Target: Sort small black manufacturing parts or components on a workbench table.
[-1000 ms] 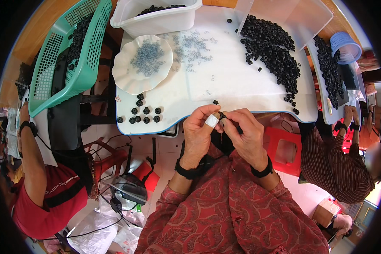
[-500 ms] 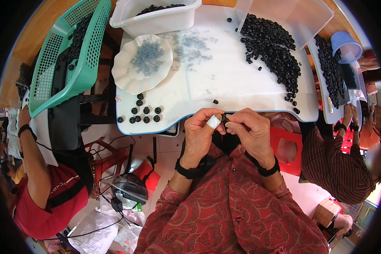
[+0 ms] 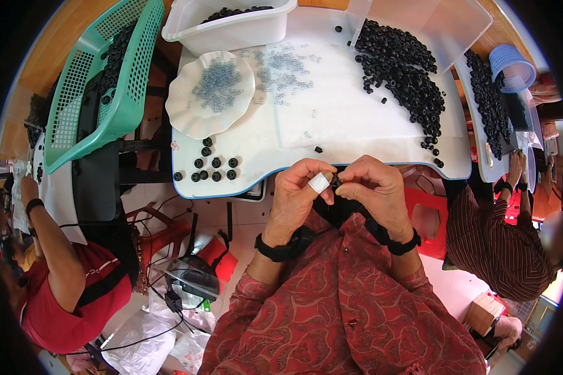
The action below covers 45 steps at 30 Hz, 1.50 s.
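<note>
Left hand (image 3: 297,187) and right hand (image 3: 381,190) pinch a small black piece (image 3: 336,180) between their fingers (image 3: 364,167); the white counter (image 3: 363,131) carries a wavy-rimmed plate (image 3: 180,115) (translucent bluish bits (image 3: 217,84) inside).

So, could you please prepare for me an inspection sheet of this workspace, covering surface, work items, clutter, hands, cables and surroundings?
Surface: white table with blue edge; clear bits scattered on it.
Work items: black pieces heaped at right, a small group at front left; wavy-edged plate with more clear bits.
Clutter: pale plastic bags at lower left; one lone piece near the front edge.
Hands: left hand and right hand hold a small black piece between their fingertips.
Cables: black cables, loose at lower left.
Surroundings: co-worker in red at left, co-worker in stripes at right; green basket at upper left.
</note>
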Available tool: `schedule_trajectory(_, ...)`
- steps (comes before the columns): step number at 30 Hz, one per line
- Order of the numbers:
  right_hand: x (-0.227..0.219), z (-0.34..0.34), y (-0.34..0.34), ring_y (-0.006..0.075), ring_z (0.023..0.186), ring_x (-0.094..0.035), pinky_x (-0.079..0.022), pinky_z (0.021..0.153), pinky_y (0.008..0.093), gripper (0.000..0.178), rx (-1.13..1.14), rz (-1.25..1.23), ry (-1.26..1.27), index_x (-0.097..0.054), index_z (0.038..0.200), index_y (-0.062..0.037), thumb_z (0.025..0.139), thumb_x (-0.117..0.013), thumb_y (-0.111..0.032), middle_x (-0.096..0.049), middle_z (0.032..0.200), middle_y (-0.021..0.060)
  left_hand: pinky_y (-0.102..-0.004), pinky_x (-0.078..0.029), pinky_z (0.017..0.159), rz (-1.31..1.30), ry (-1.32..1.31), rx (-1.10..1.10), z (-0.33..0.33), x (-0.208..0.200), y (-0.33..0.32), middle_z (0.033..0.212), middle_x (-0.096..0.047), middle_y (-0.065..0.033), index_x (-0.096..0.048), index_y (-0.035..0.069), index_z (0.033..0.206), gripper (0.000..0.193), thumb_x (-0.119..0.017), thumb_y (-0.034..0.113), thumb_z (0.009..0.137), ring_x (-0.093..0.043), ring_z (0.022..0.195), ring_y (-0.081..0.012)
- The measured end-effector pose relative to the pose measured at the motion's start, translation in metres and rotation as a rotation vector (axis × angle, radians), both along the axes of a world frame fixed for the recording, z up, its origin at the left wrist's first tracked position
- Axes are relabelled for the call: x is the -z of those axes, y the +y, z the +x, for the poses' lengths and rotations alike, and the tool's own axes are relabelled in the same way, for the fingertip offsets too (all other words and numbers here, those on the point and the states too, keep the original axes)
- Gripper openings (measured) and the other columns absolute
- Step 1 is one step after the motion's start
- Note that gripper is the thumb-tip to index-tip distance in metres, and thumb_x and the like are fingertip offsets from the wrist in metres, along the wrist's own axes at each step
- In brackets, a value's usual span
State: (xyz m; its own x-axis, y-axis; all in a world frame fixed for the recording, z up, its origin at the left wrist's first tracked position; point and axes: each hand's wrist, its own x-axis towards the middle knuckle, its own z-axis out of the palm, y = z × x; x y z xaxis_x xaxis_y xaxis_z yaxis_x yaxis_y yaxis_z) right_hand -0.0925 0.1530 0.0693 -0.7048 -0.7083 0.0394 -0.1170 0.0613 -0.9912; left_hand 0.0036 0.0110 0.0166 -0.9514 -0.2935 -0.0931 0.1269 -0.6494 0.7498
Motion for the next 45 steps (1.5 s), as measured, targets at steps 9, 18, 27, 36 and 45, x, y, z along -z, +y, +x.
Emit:
schedule_trajectory(9, 0.006, 0.002, -0.008, 0.0134, 0.072, -0.063, -0.049, 0.062, 0.0243, 0.013, 0.053, -0.015, 0.263, -0.068, 0.085, -0.0014, 0.075, -0.074, 0.003, -0.064, 0.081, 0.0065, -0.0249, -0.053, 0.057, 0.155, 0.012, -0.079, -0.005, 0.000, 0.004, 0.076, -0.061, -0.0044, -0.061, -0.001, 0.102, 0.012, -0.060, 0.004, 0.092, -0.058, 0.061, -0.0103)
schedule_trajectory(18, 0.005, 0.005, -0.013, 0.0157, 0.073, -0.065, -0.052, 0.062, 0.0249, 0.014, 0.116, 0.029, 0.431, -0.069, 0.092, -0.0008, 0.078, -0.071, 0.003, -0.065, 0.087, 0.0096, -0.0257, -0.054, 0.059, 0.212, -0.018, -0.164, -0.008, 0.000, 0.012, 0.080, -0.062, -0.0056, -0.061, -0.002, 0.103, 0.011, -0.057, 0.002, 0.093, -0.058, 0.064, -0.0104)
schedule_trajectory(27, 0.015, 0.006, -0.014, 0.0168, 0.074, -0.066, -0.053, 0.064, 0.0254, 0.014, 0.118, 0.060, 0.426, -0.069, 0.094, -0.0005, 0.080, -0.070, 0.003, -0.066, 0.087, 0.0103, -0.0250, -0.052, 0.058, 0.221, -0.083, -0.241, -0.008, 0.003, 0.014, 0.076, -0.062, -0.0066, -0.062, -0.003, 0.103, 0.012, -0.057, 0.002, 0.093, -0.058, 0.062, -0.0114)
schedule_trajectory(36, 0.012, -0.011, -0.004, 0.0123, 0.071, -0.064, -0.053, 0.063, 0.0232, 0.011, -0.031, -0.072, -0.119, -0.067, 0.088, 0.0030, 0.078, -0.071, 0.006, -0.064, 0.082, 0.0065, -0.0247, -0.051, 0.056, 0.199, -0.028, -0.136, -0.004, -0.001, 0.009, 0.074, -0.062, -0.0057, -0.064, -0.003, 0.099, 0.011, -0.061, 0.004, 0.092, -0.058, 0.059, -0.0111)
schedule_trajectory(45, 0.009, -0.012, -0.001, 0.0120, 0.068, -0.064, -0.053, 0.060, 0.0236, 0.009, -0.099, -0.105, -0.208, -0.066, 0.086, 0.0036, 0.079, -0.068, 0.009, -0.064, 0.080, 0.0066, -0.0272, -0.051, 0.055, 0.009, -0.004, -0.039, 0.000, 0.002, 0.000, 0.077, -0.061, -0.0056, -0.064, -0.003, 0.099, 0.011, -0.061, 0.005, 0.092, -0.056, 0.061, -0.0104)
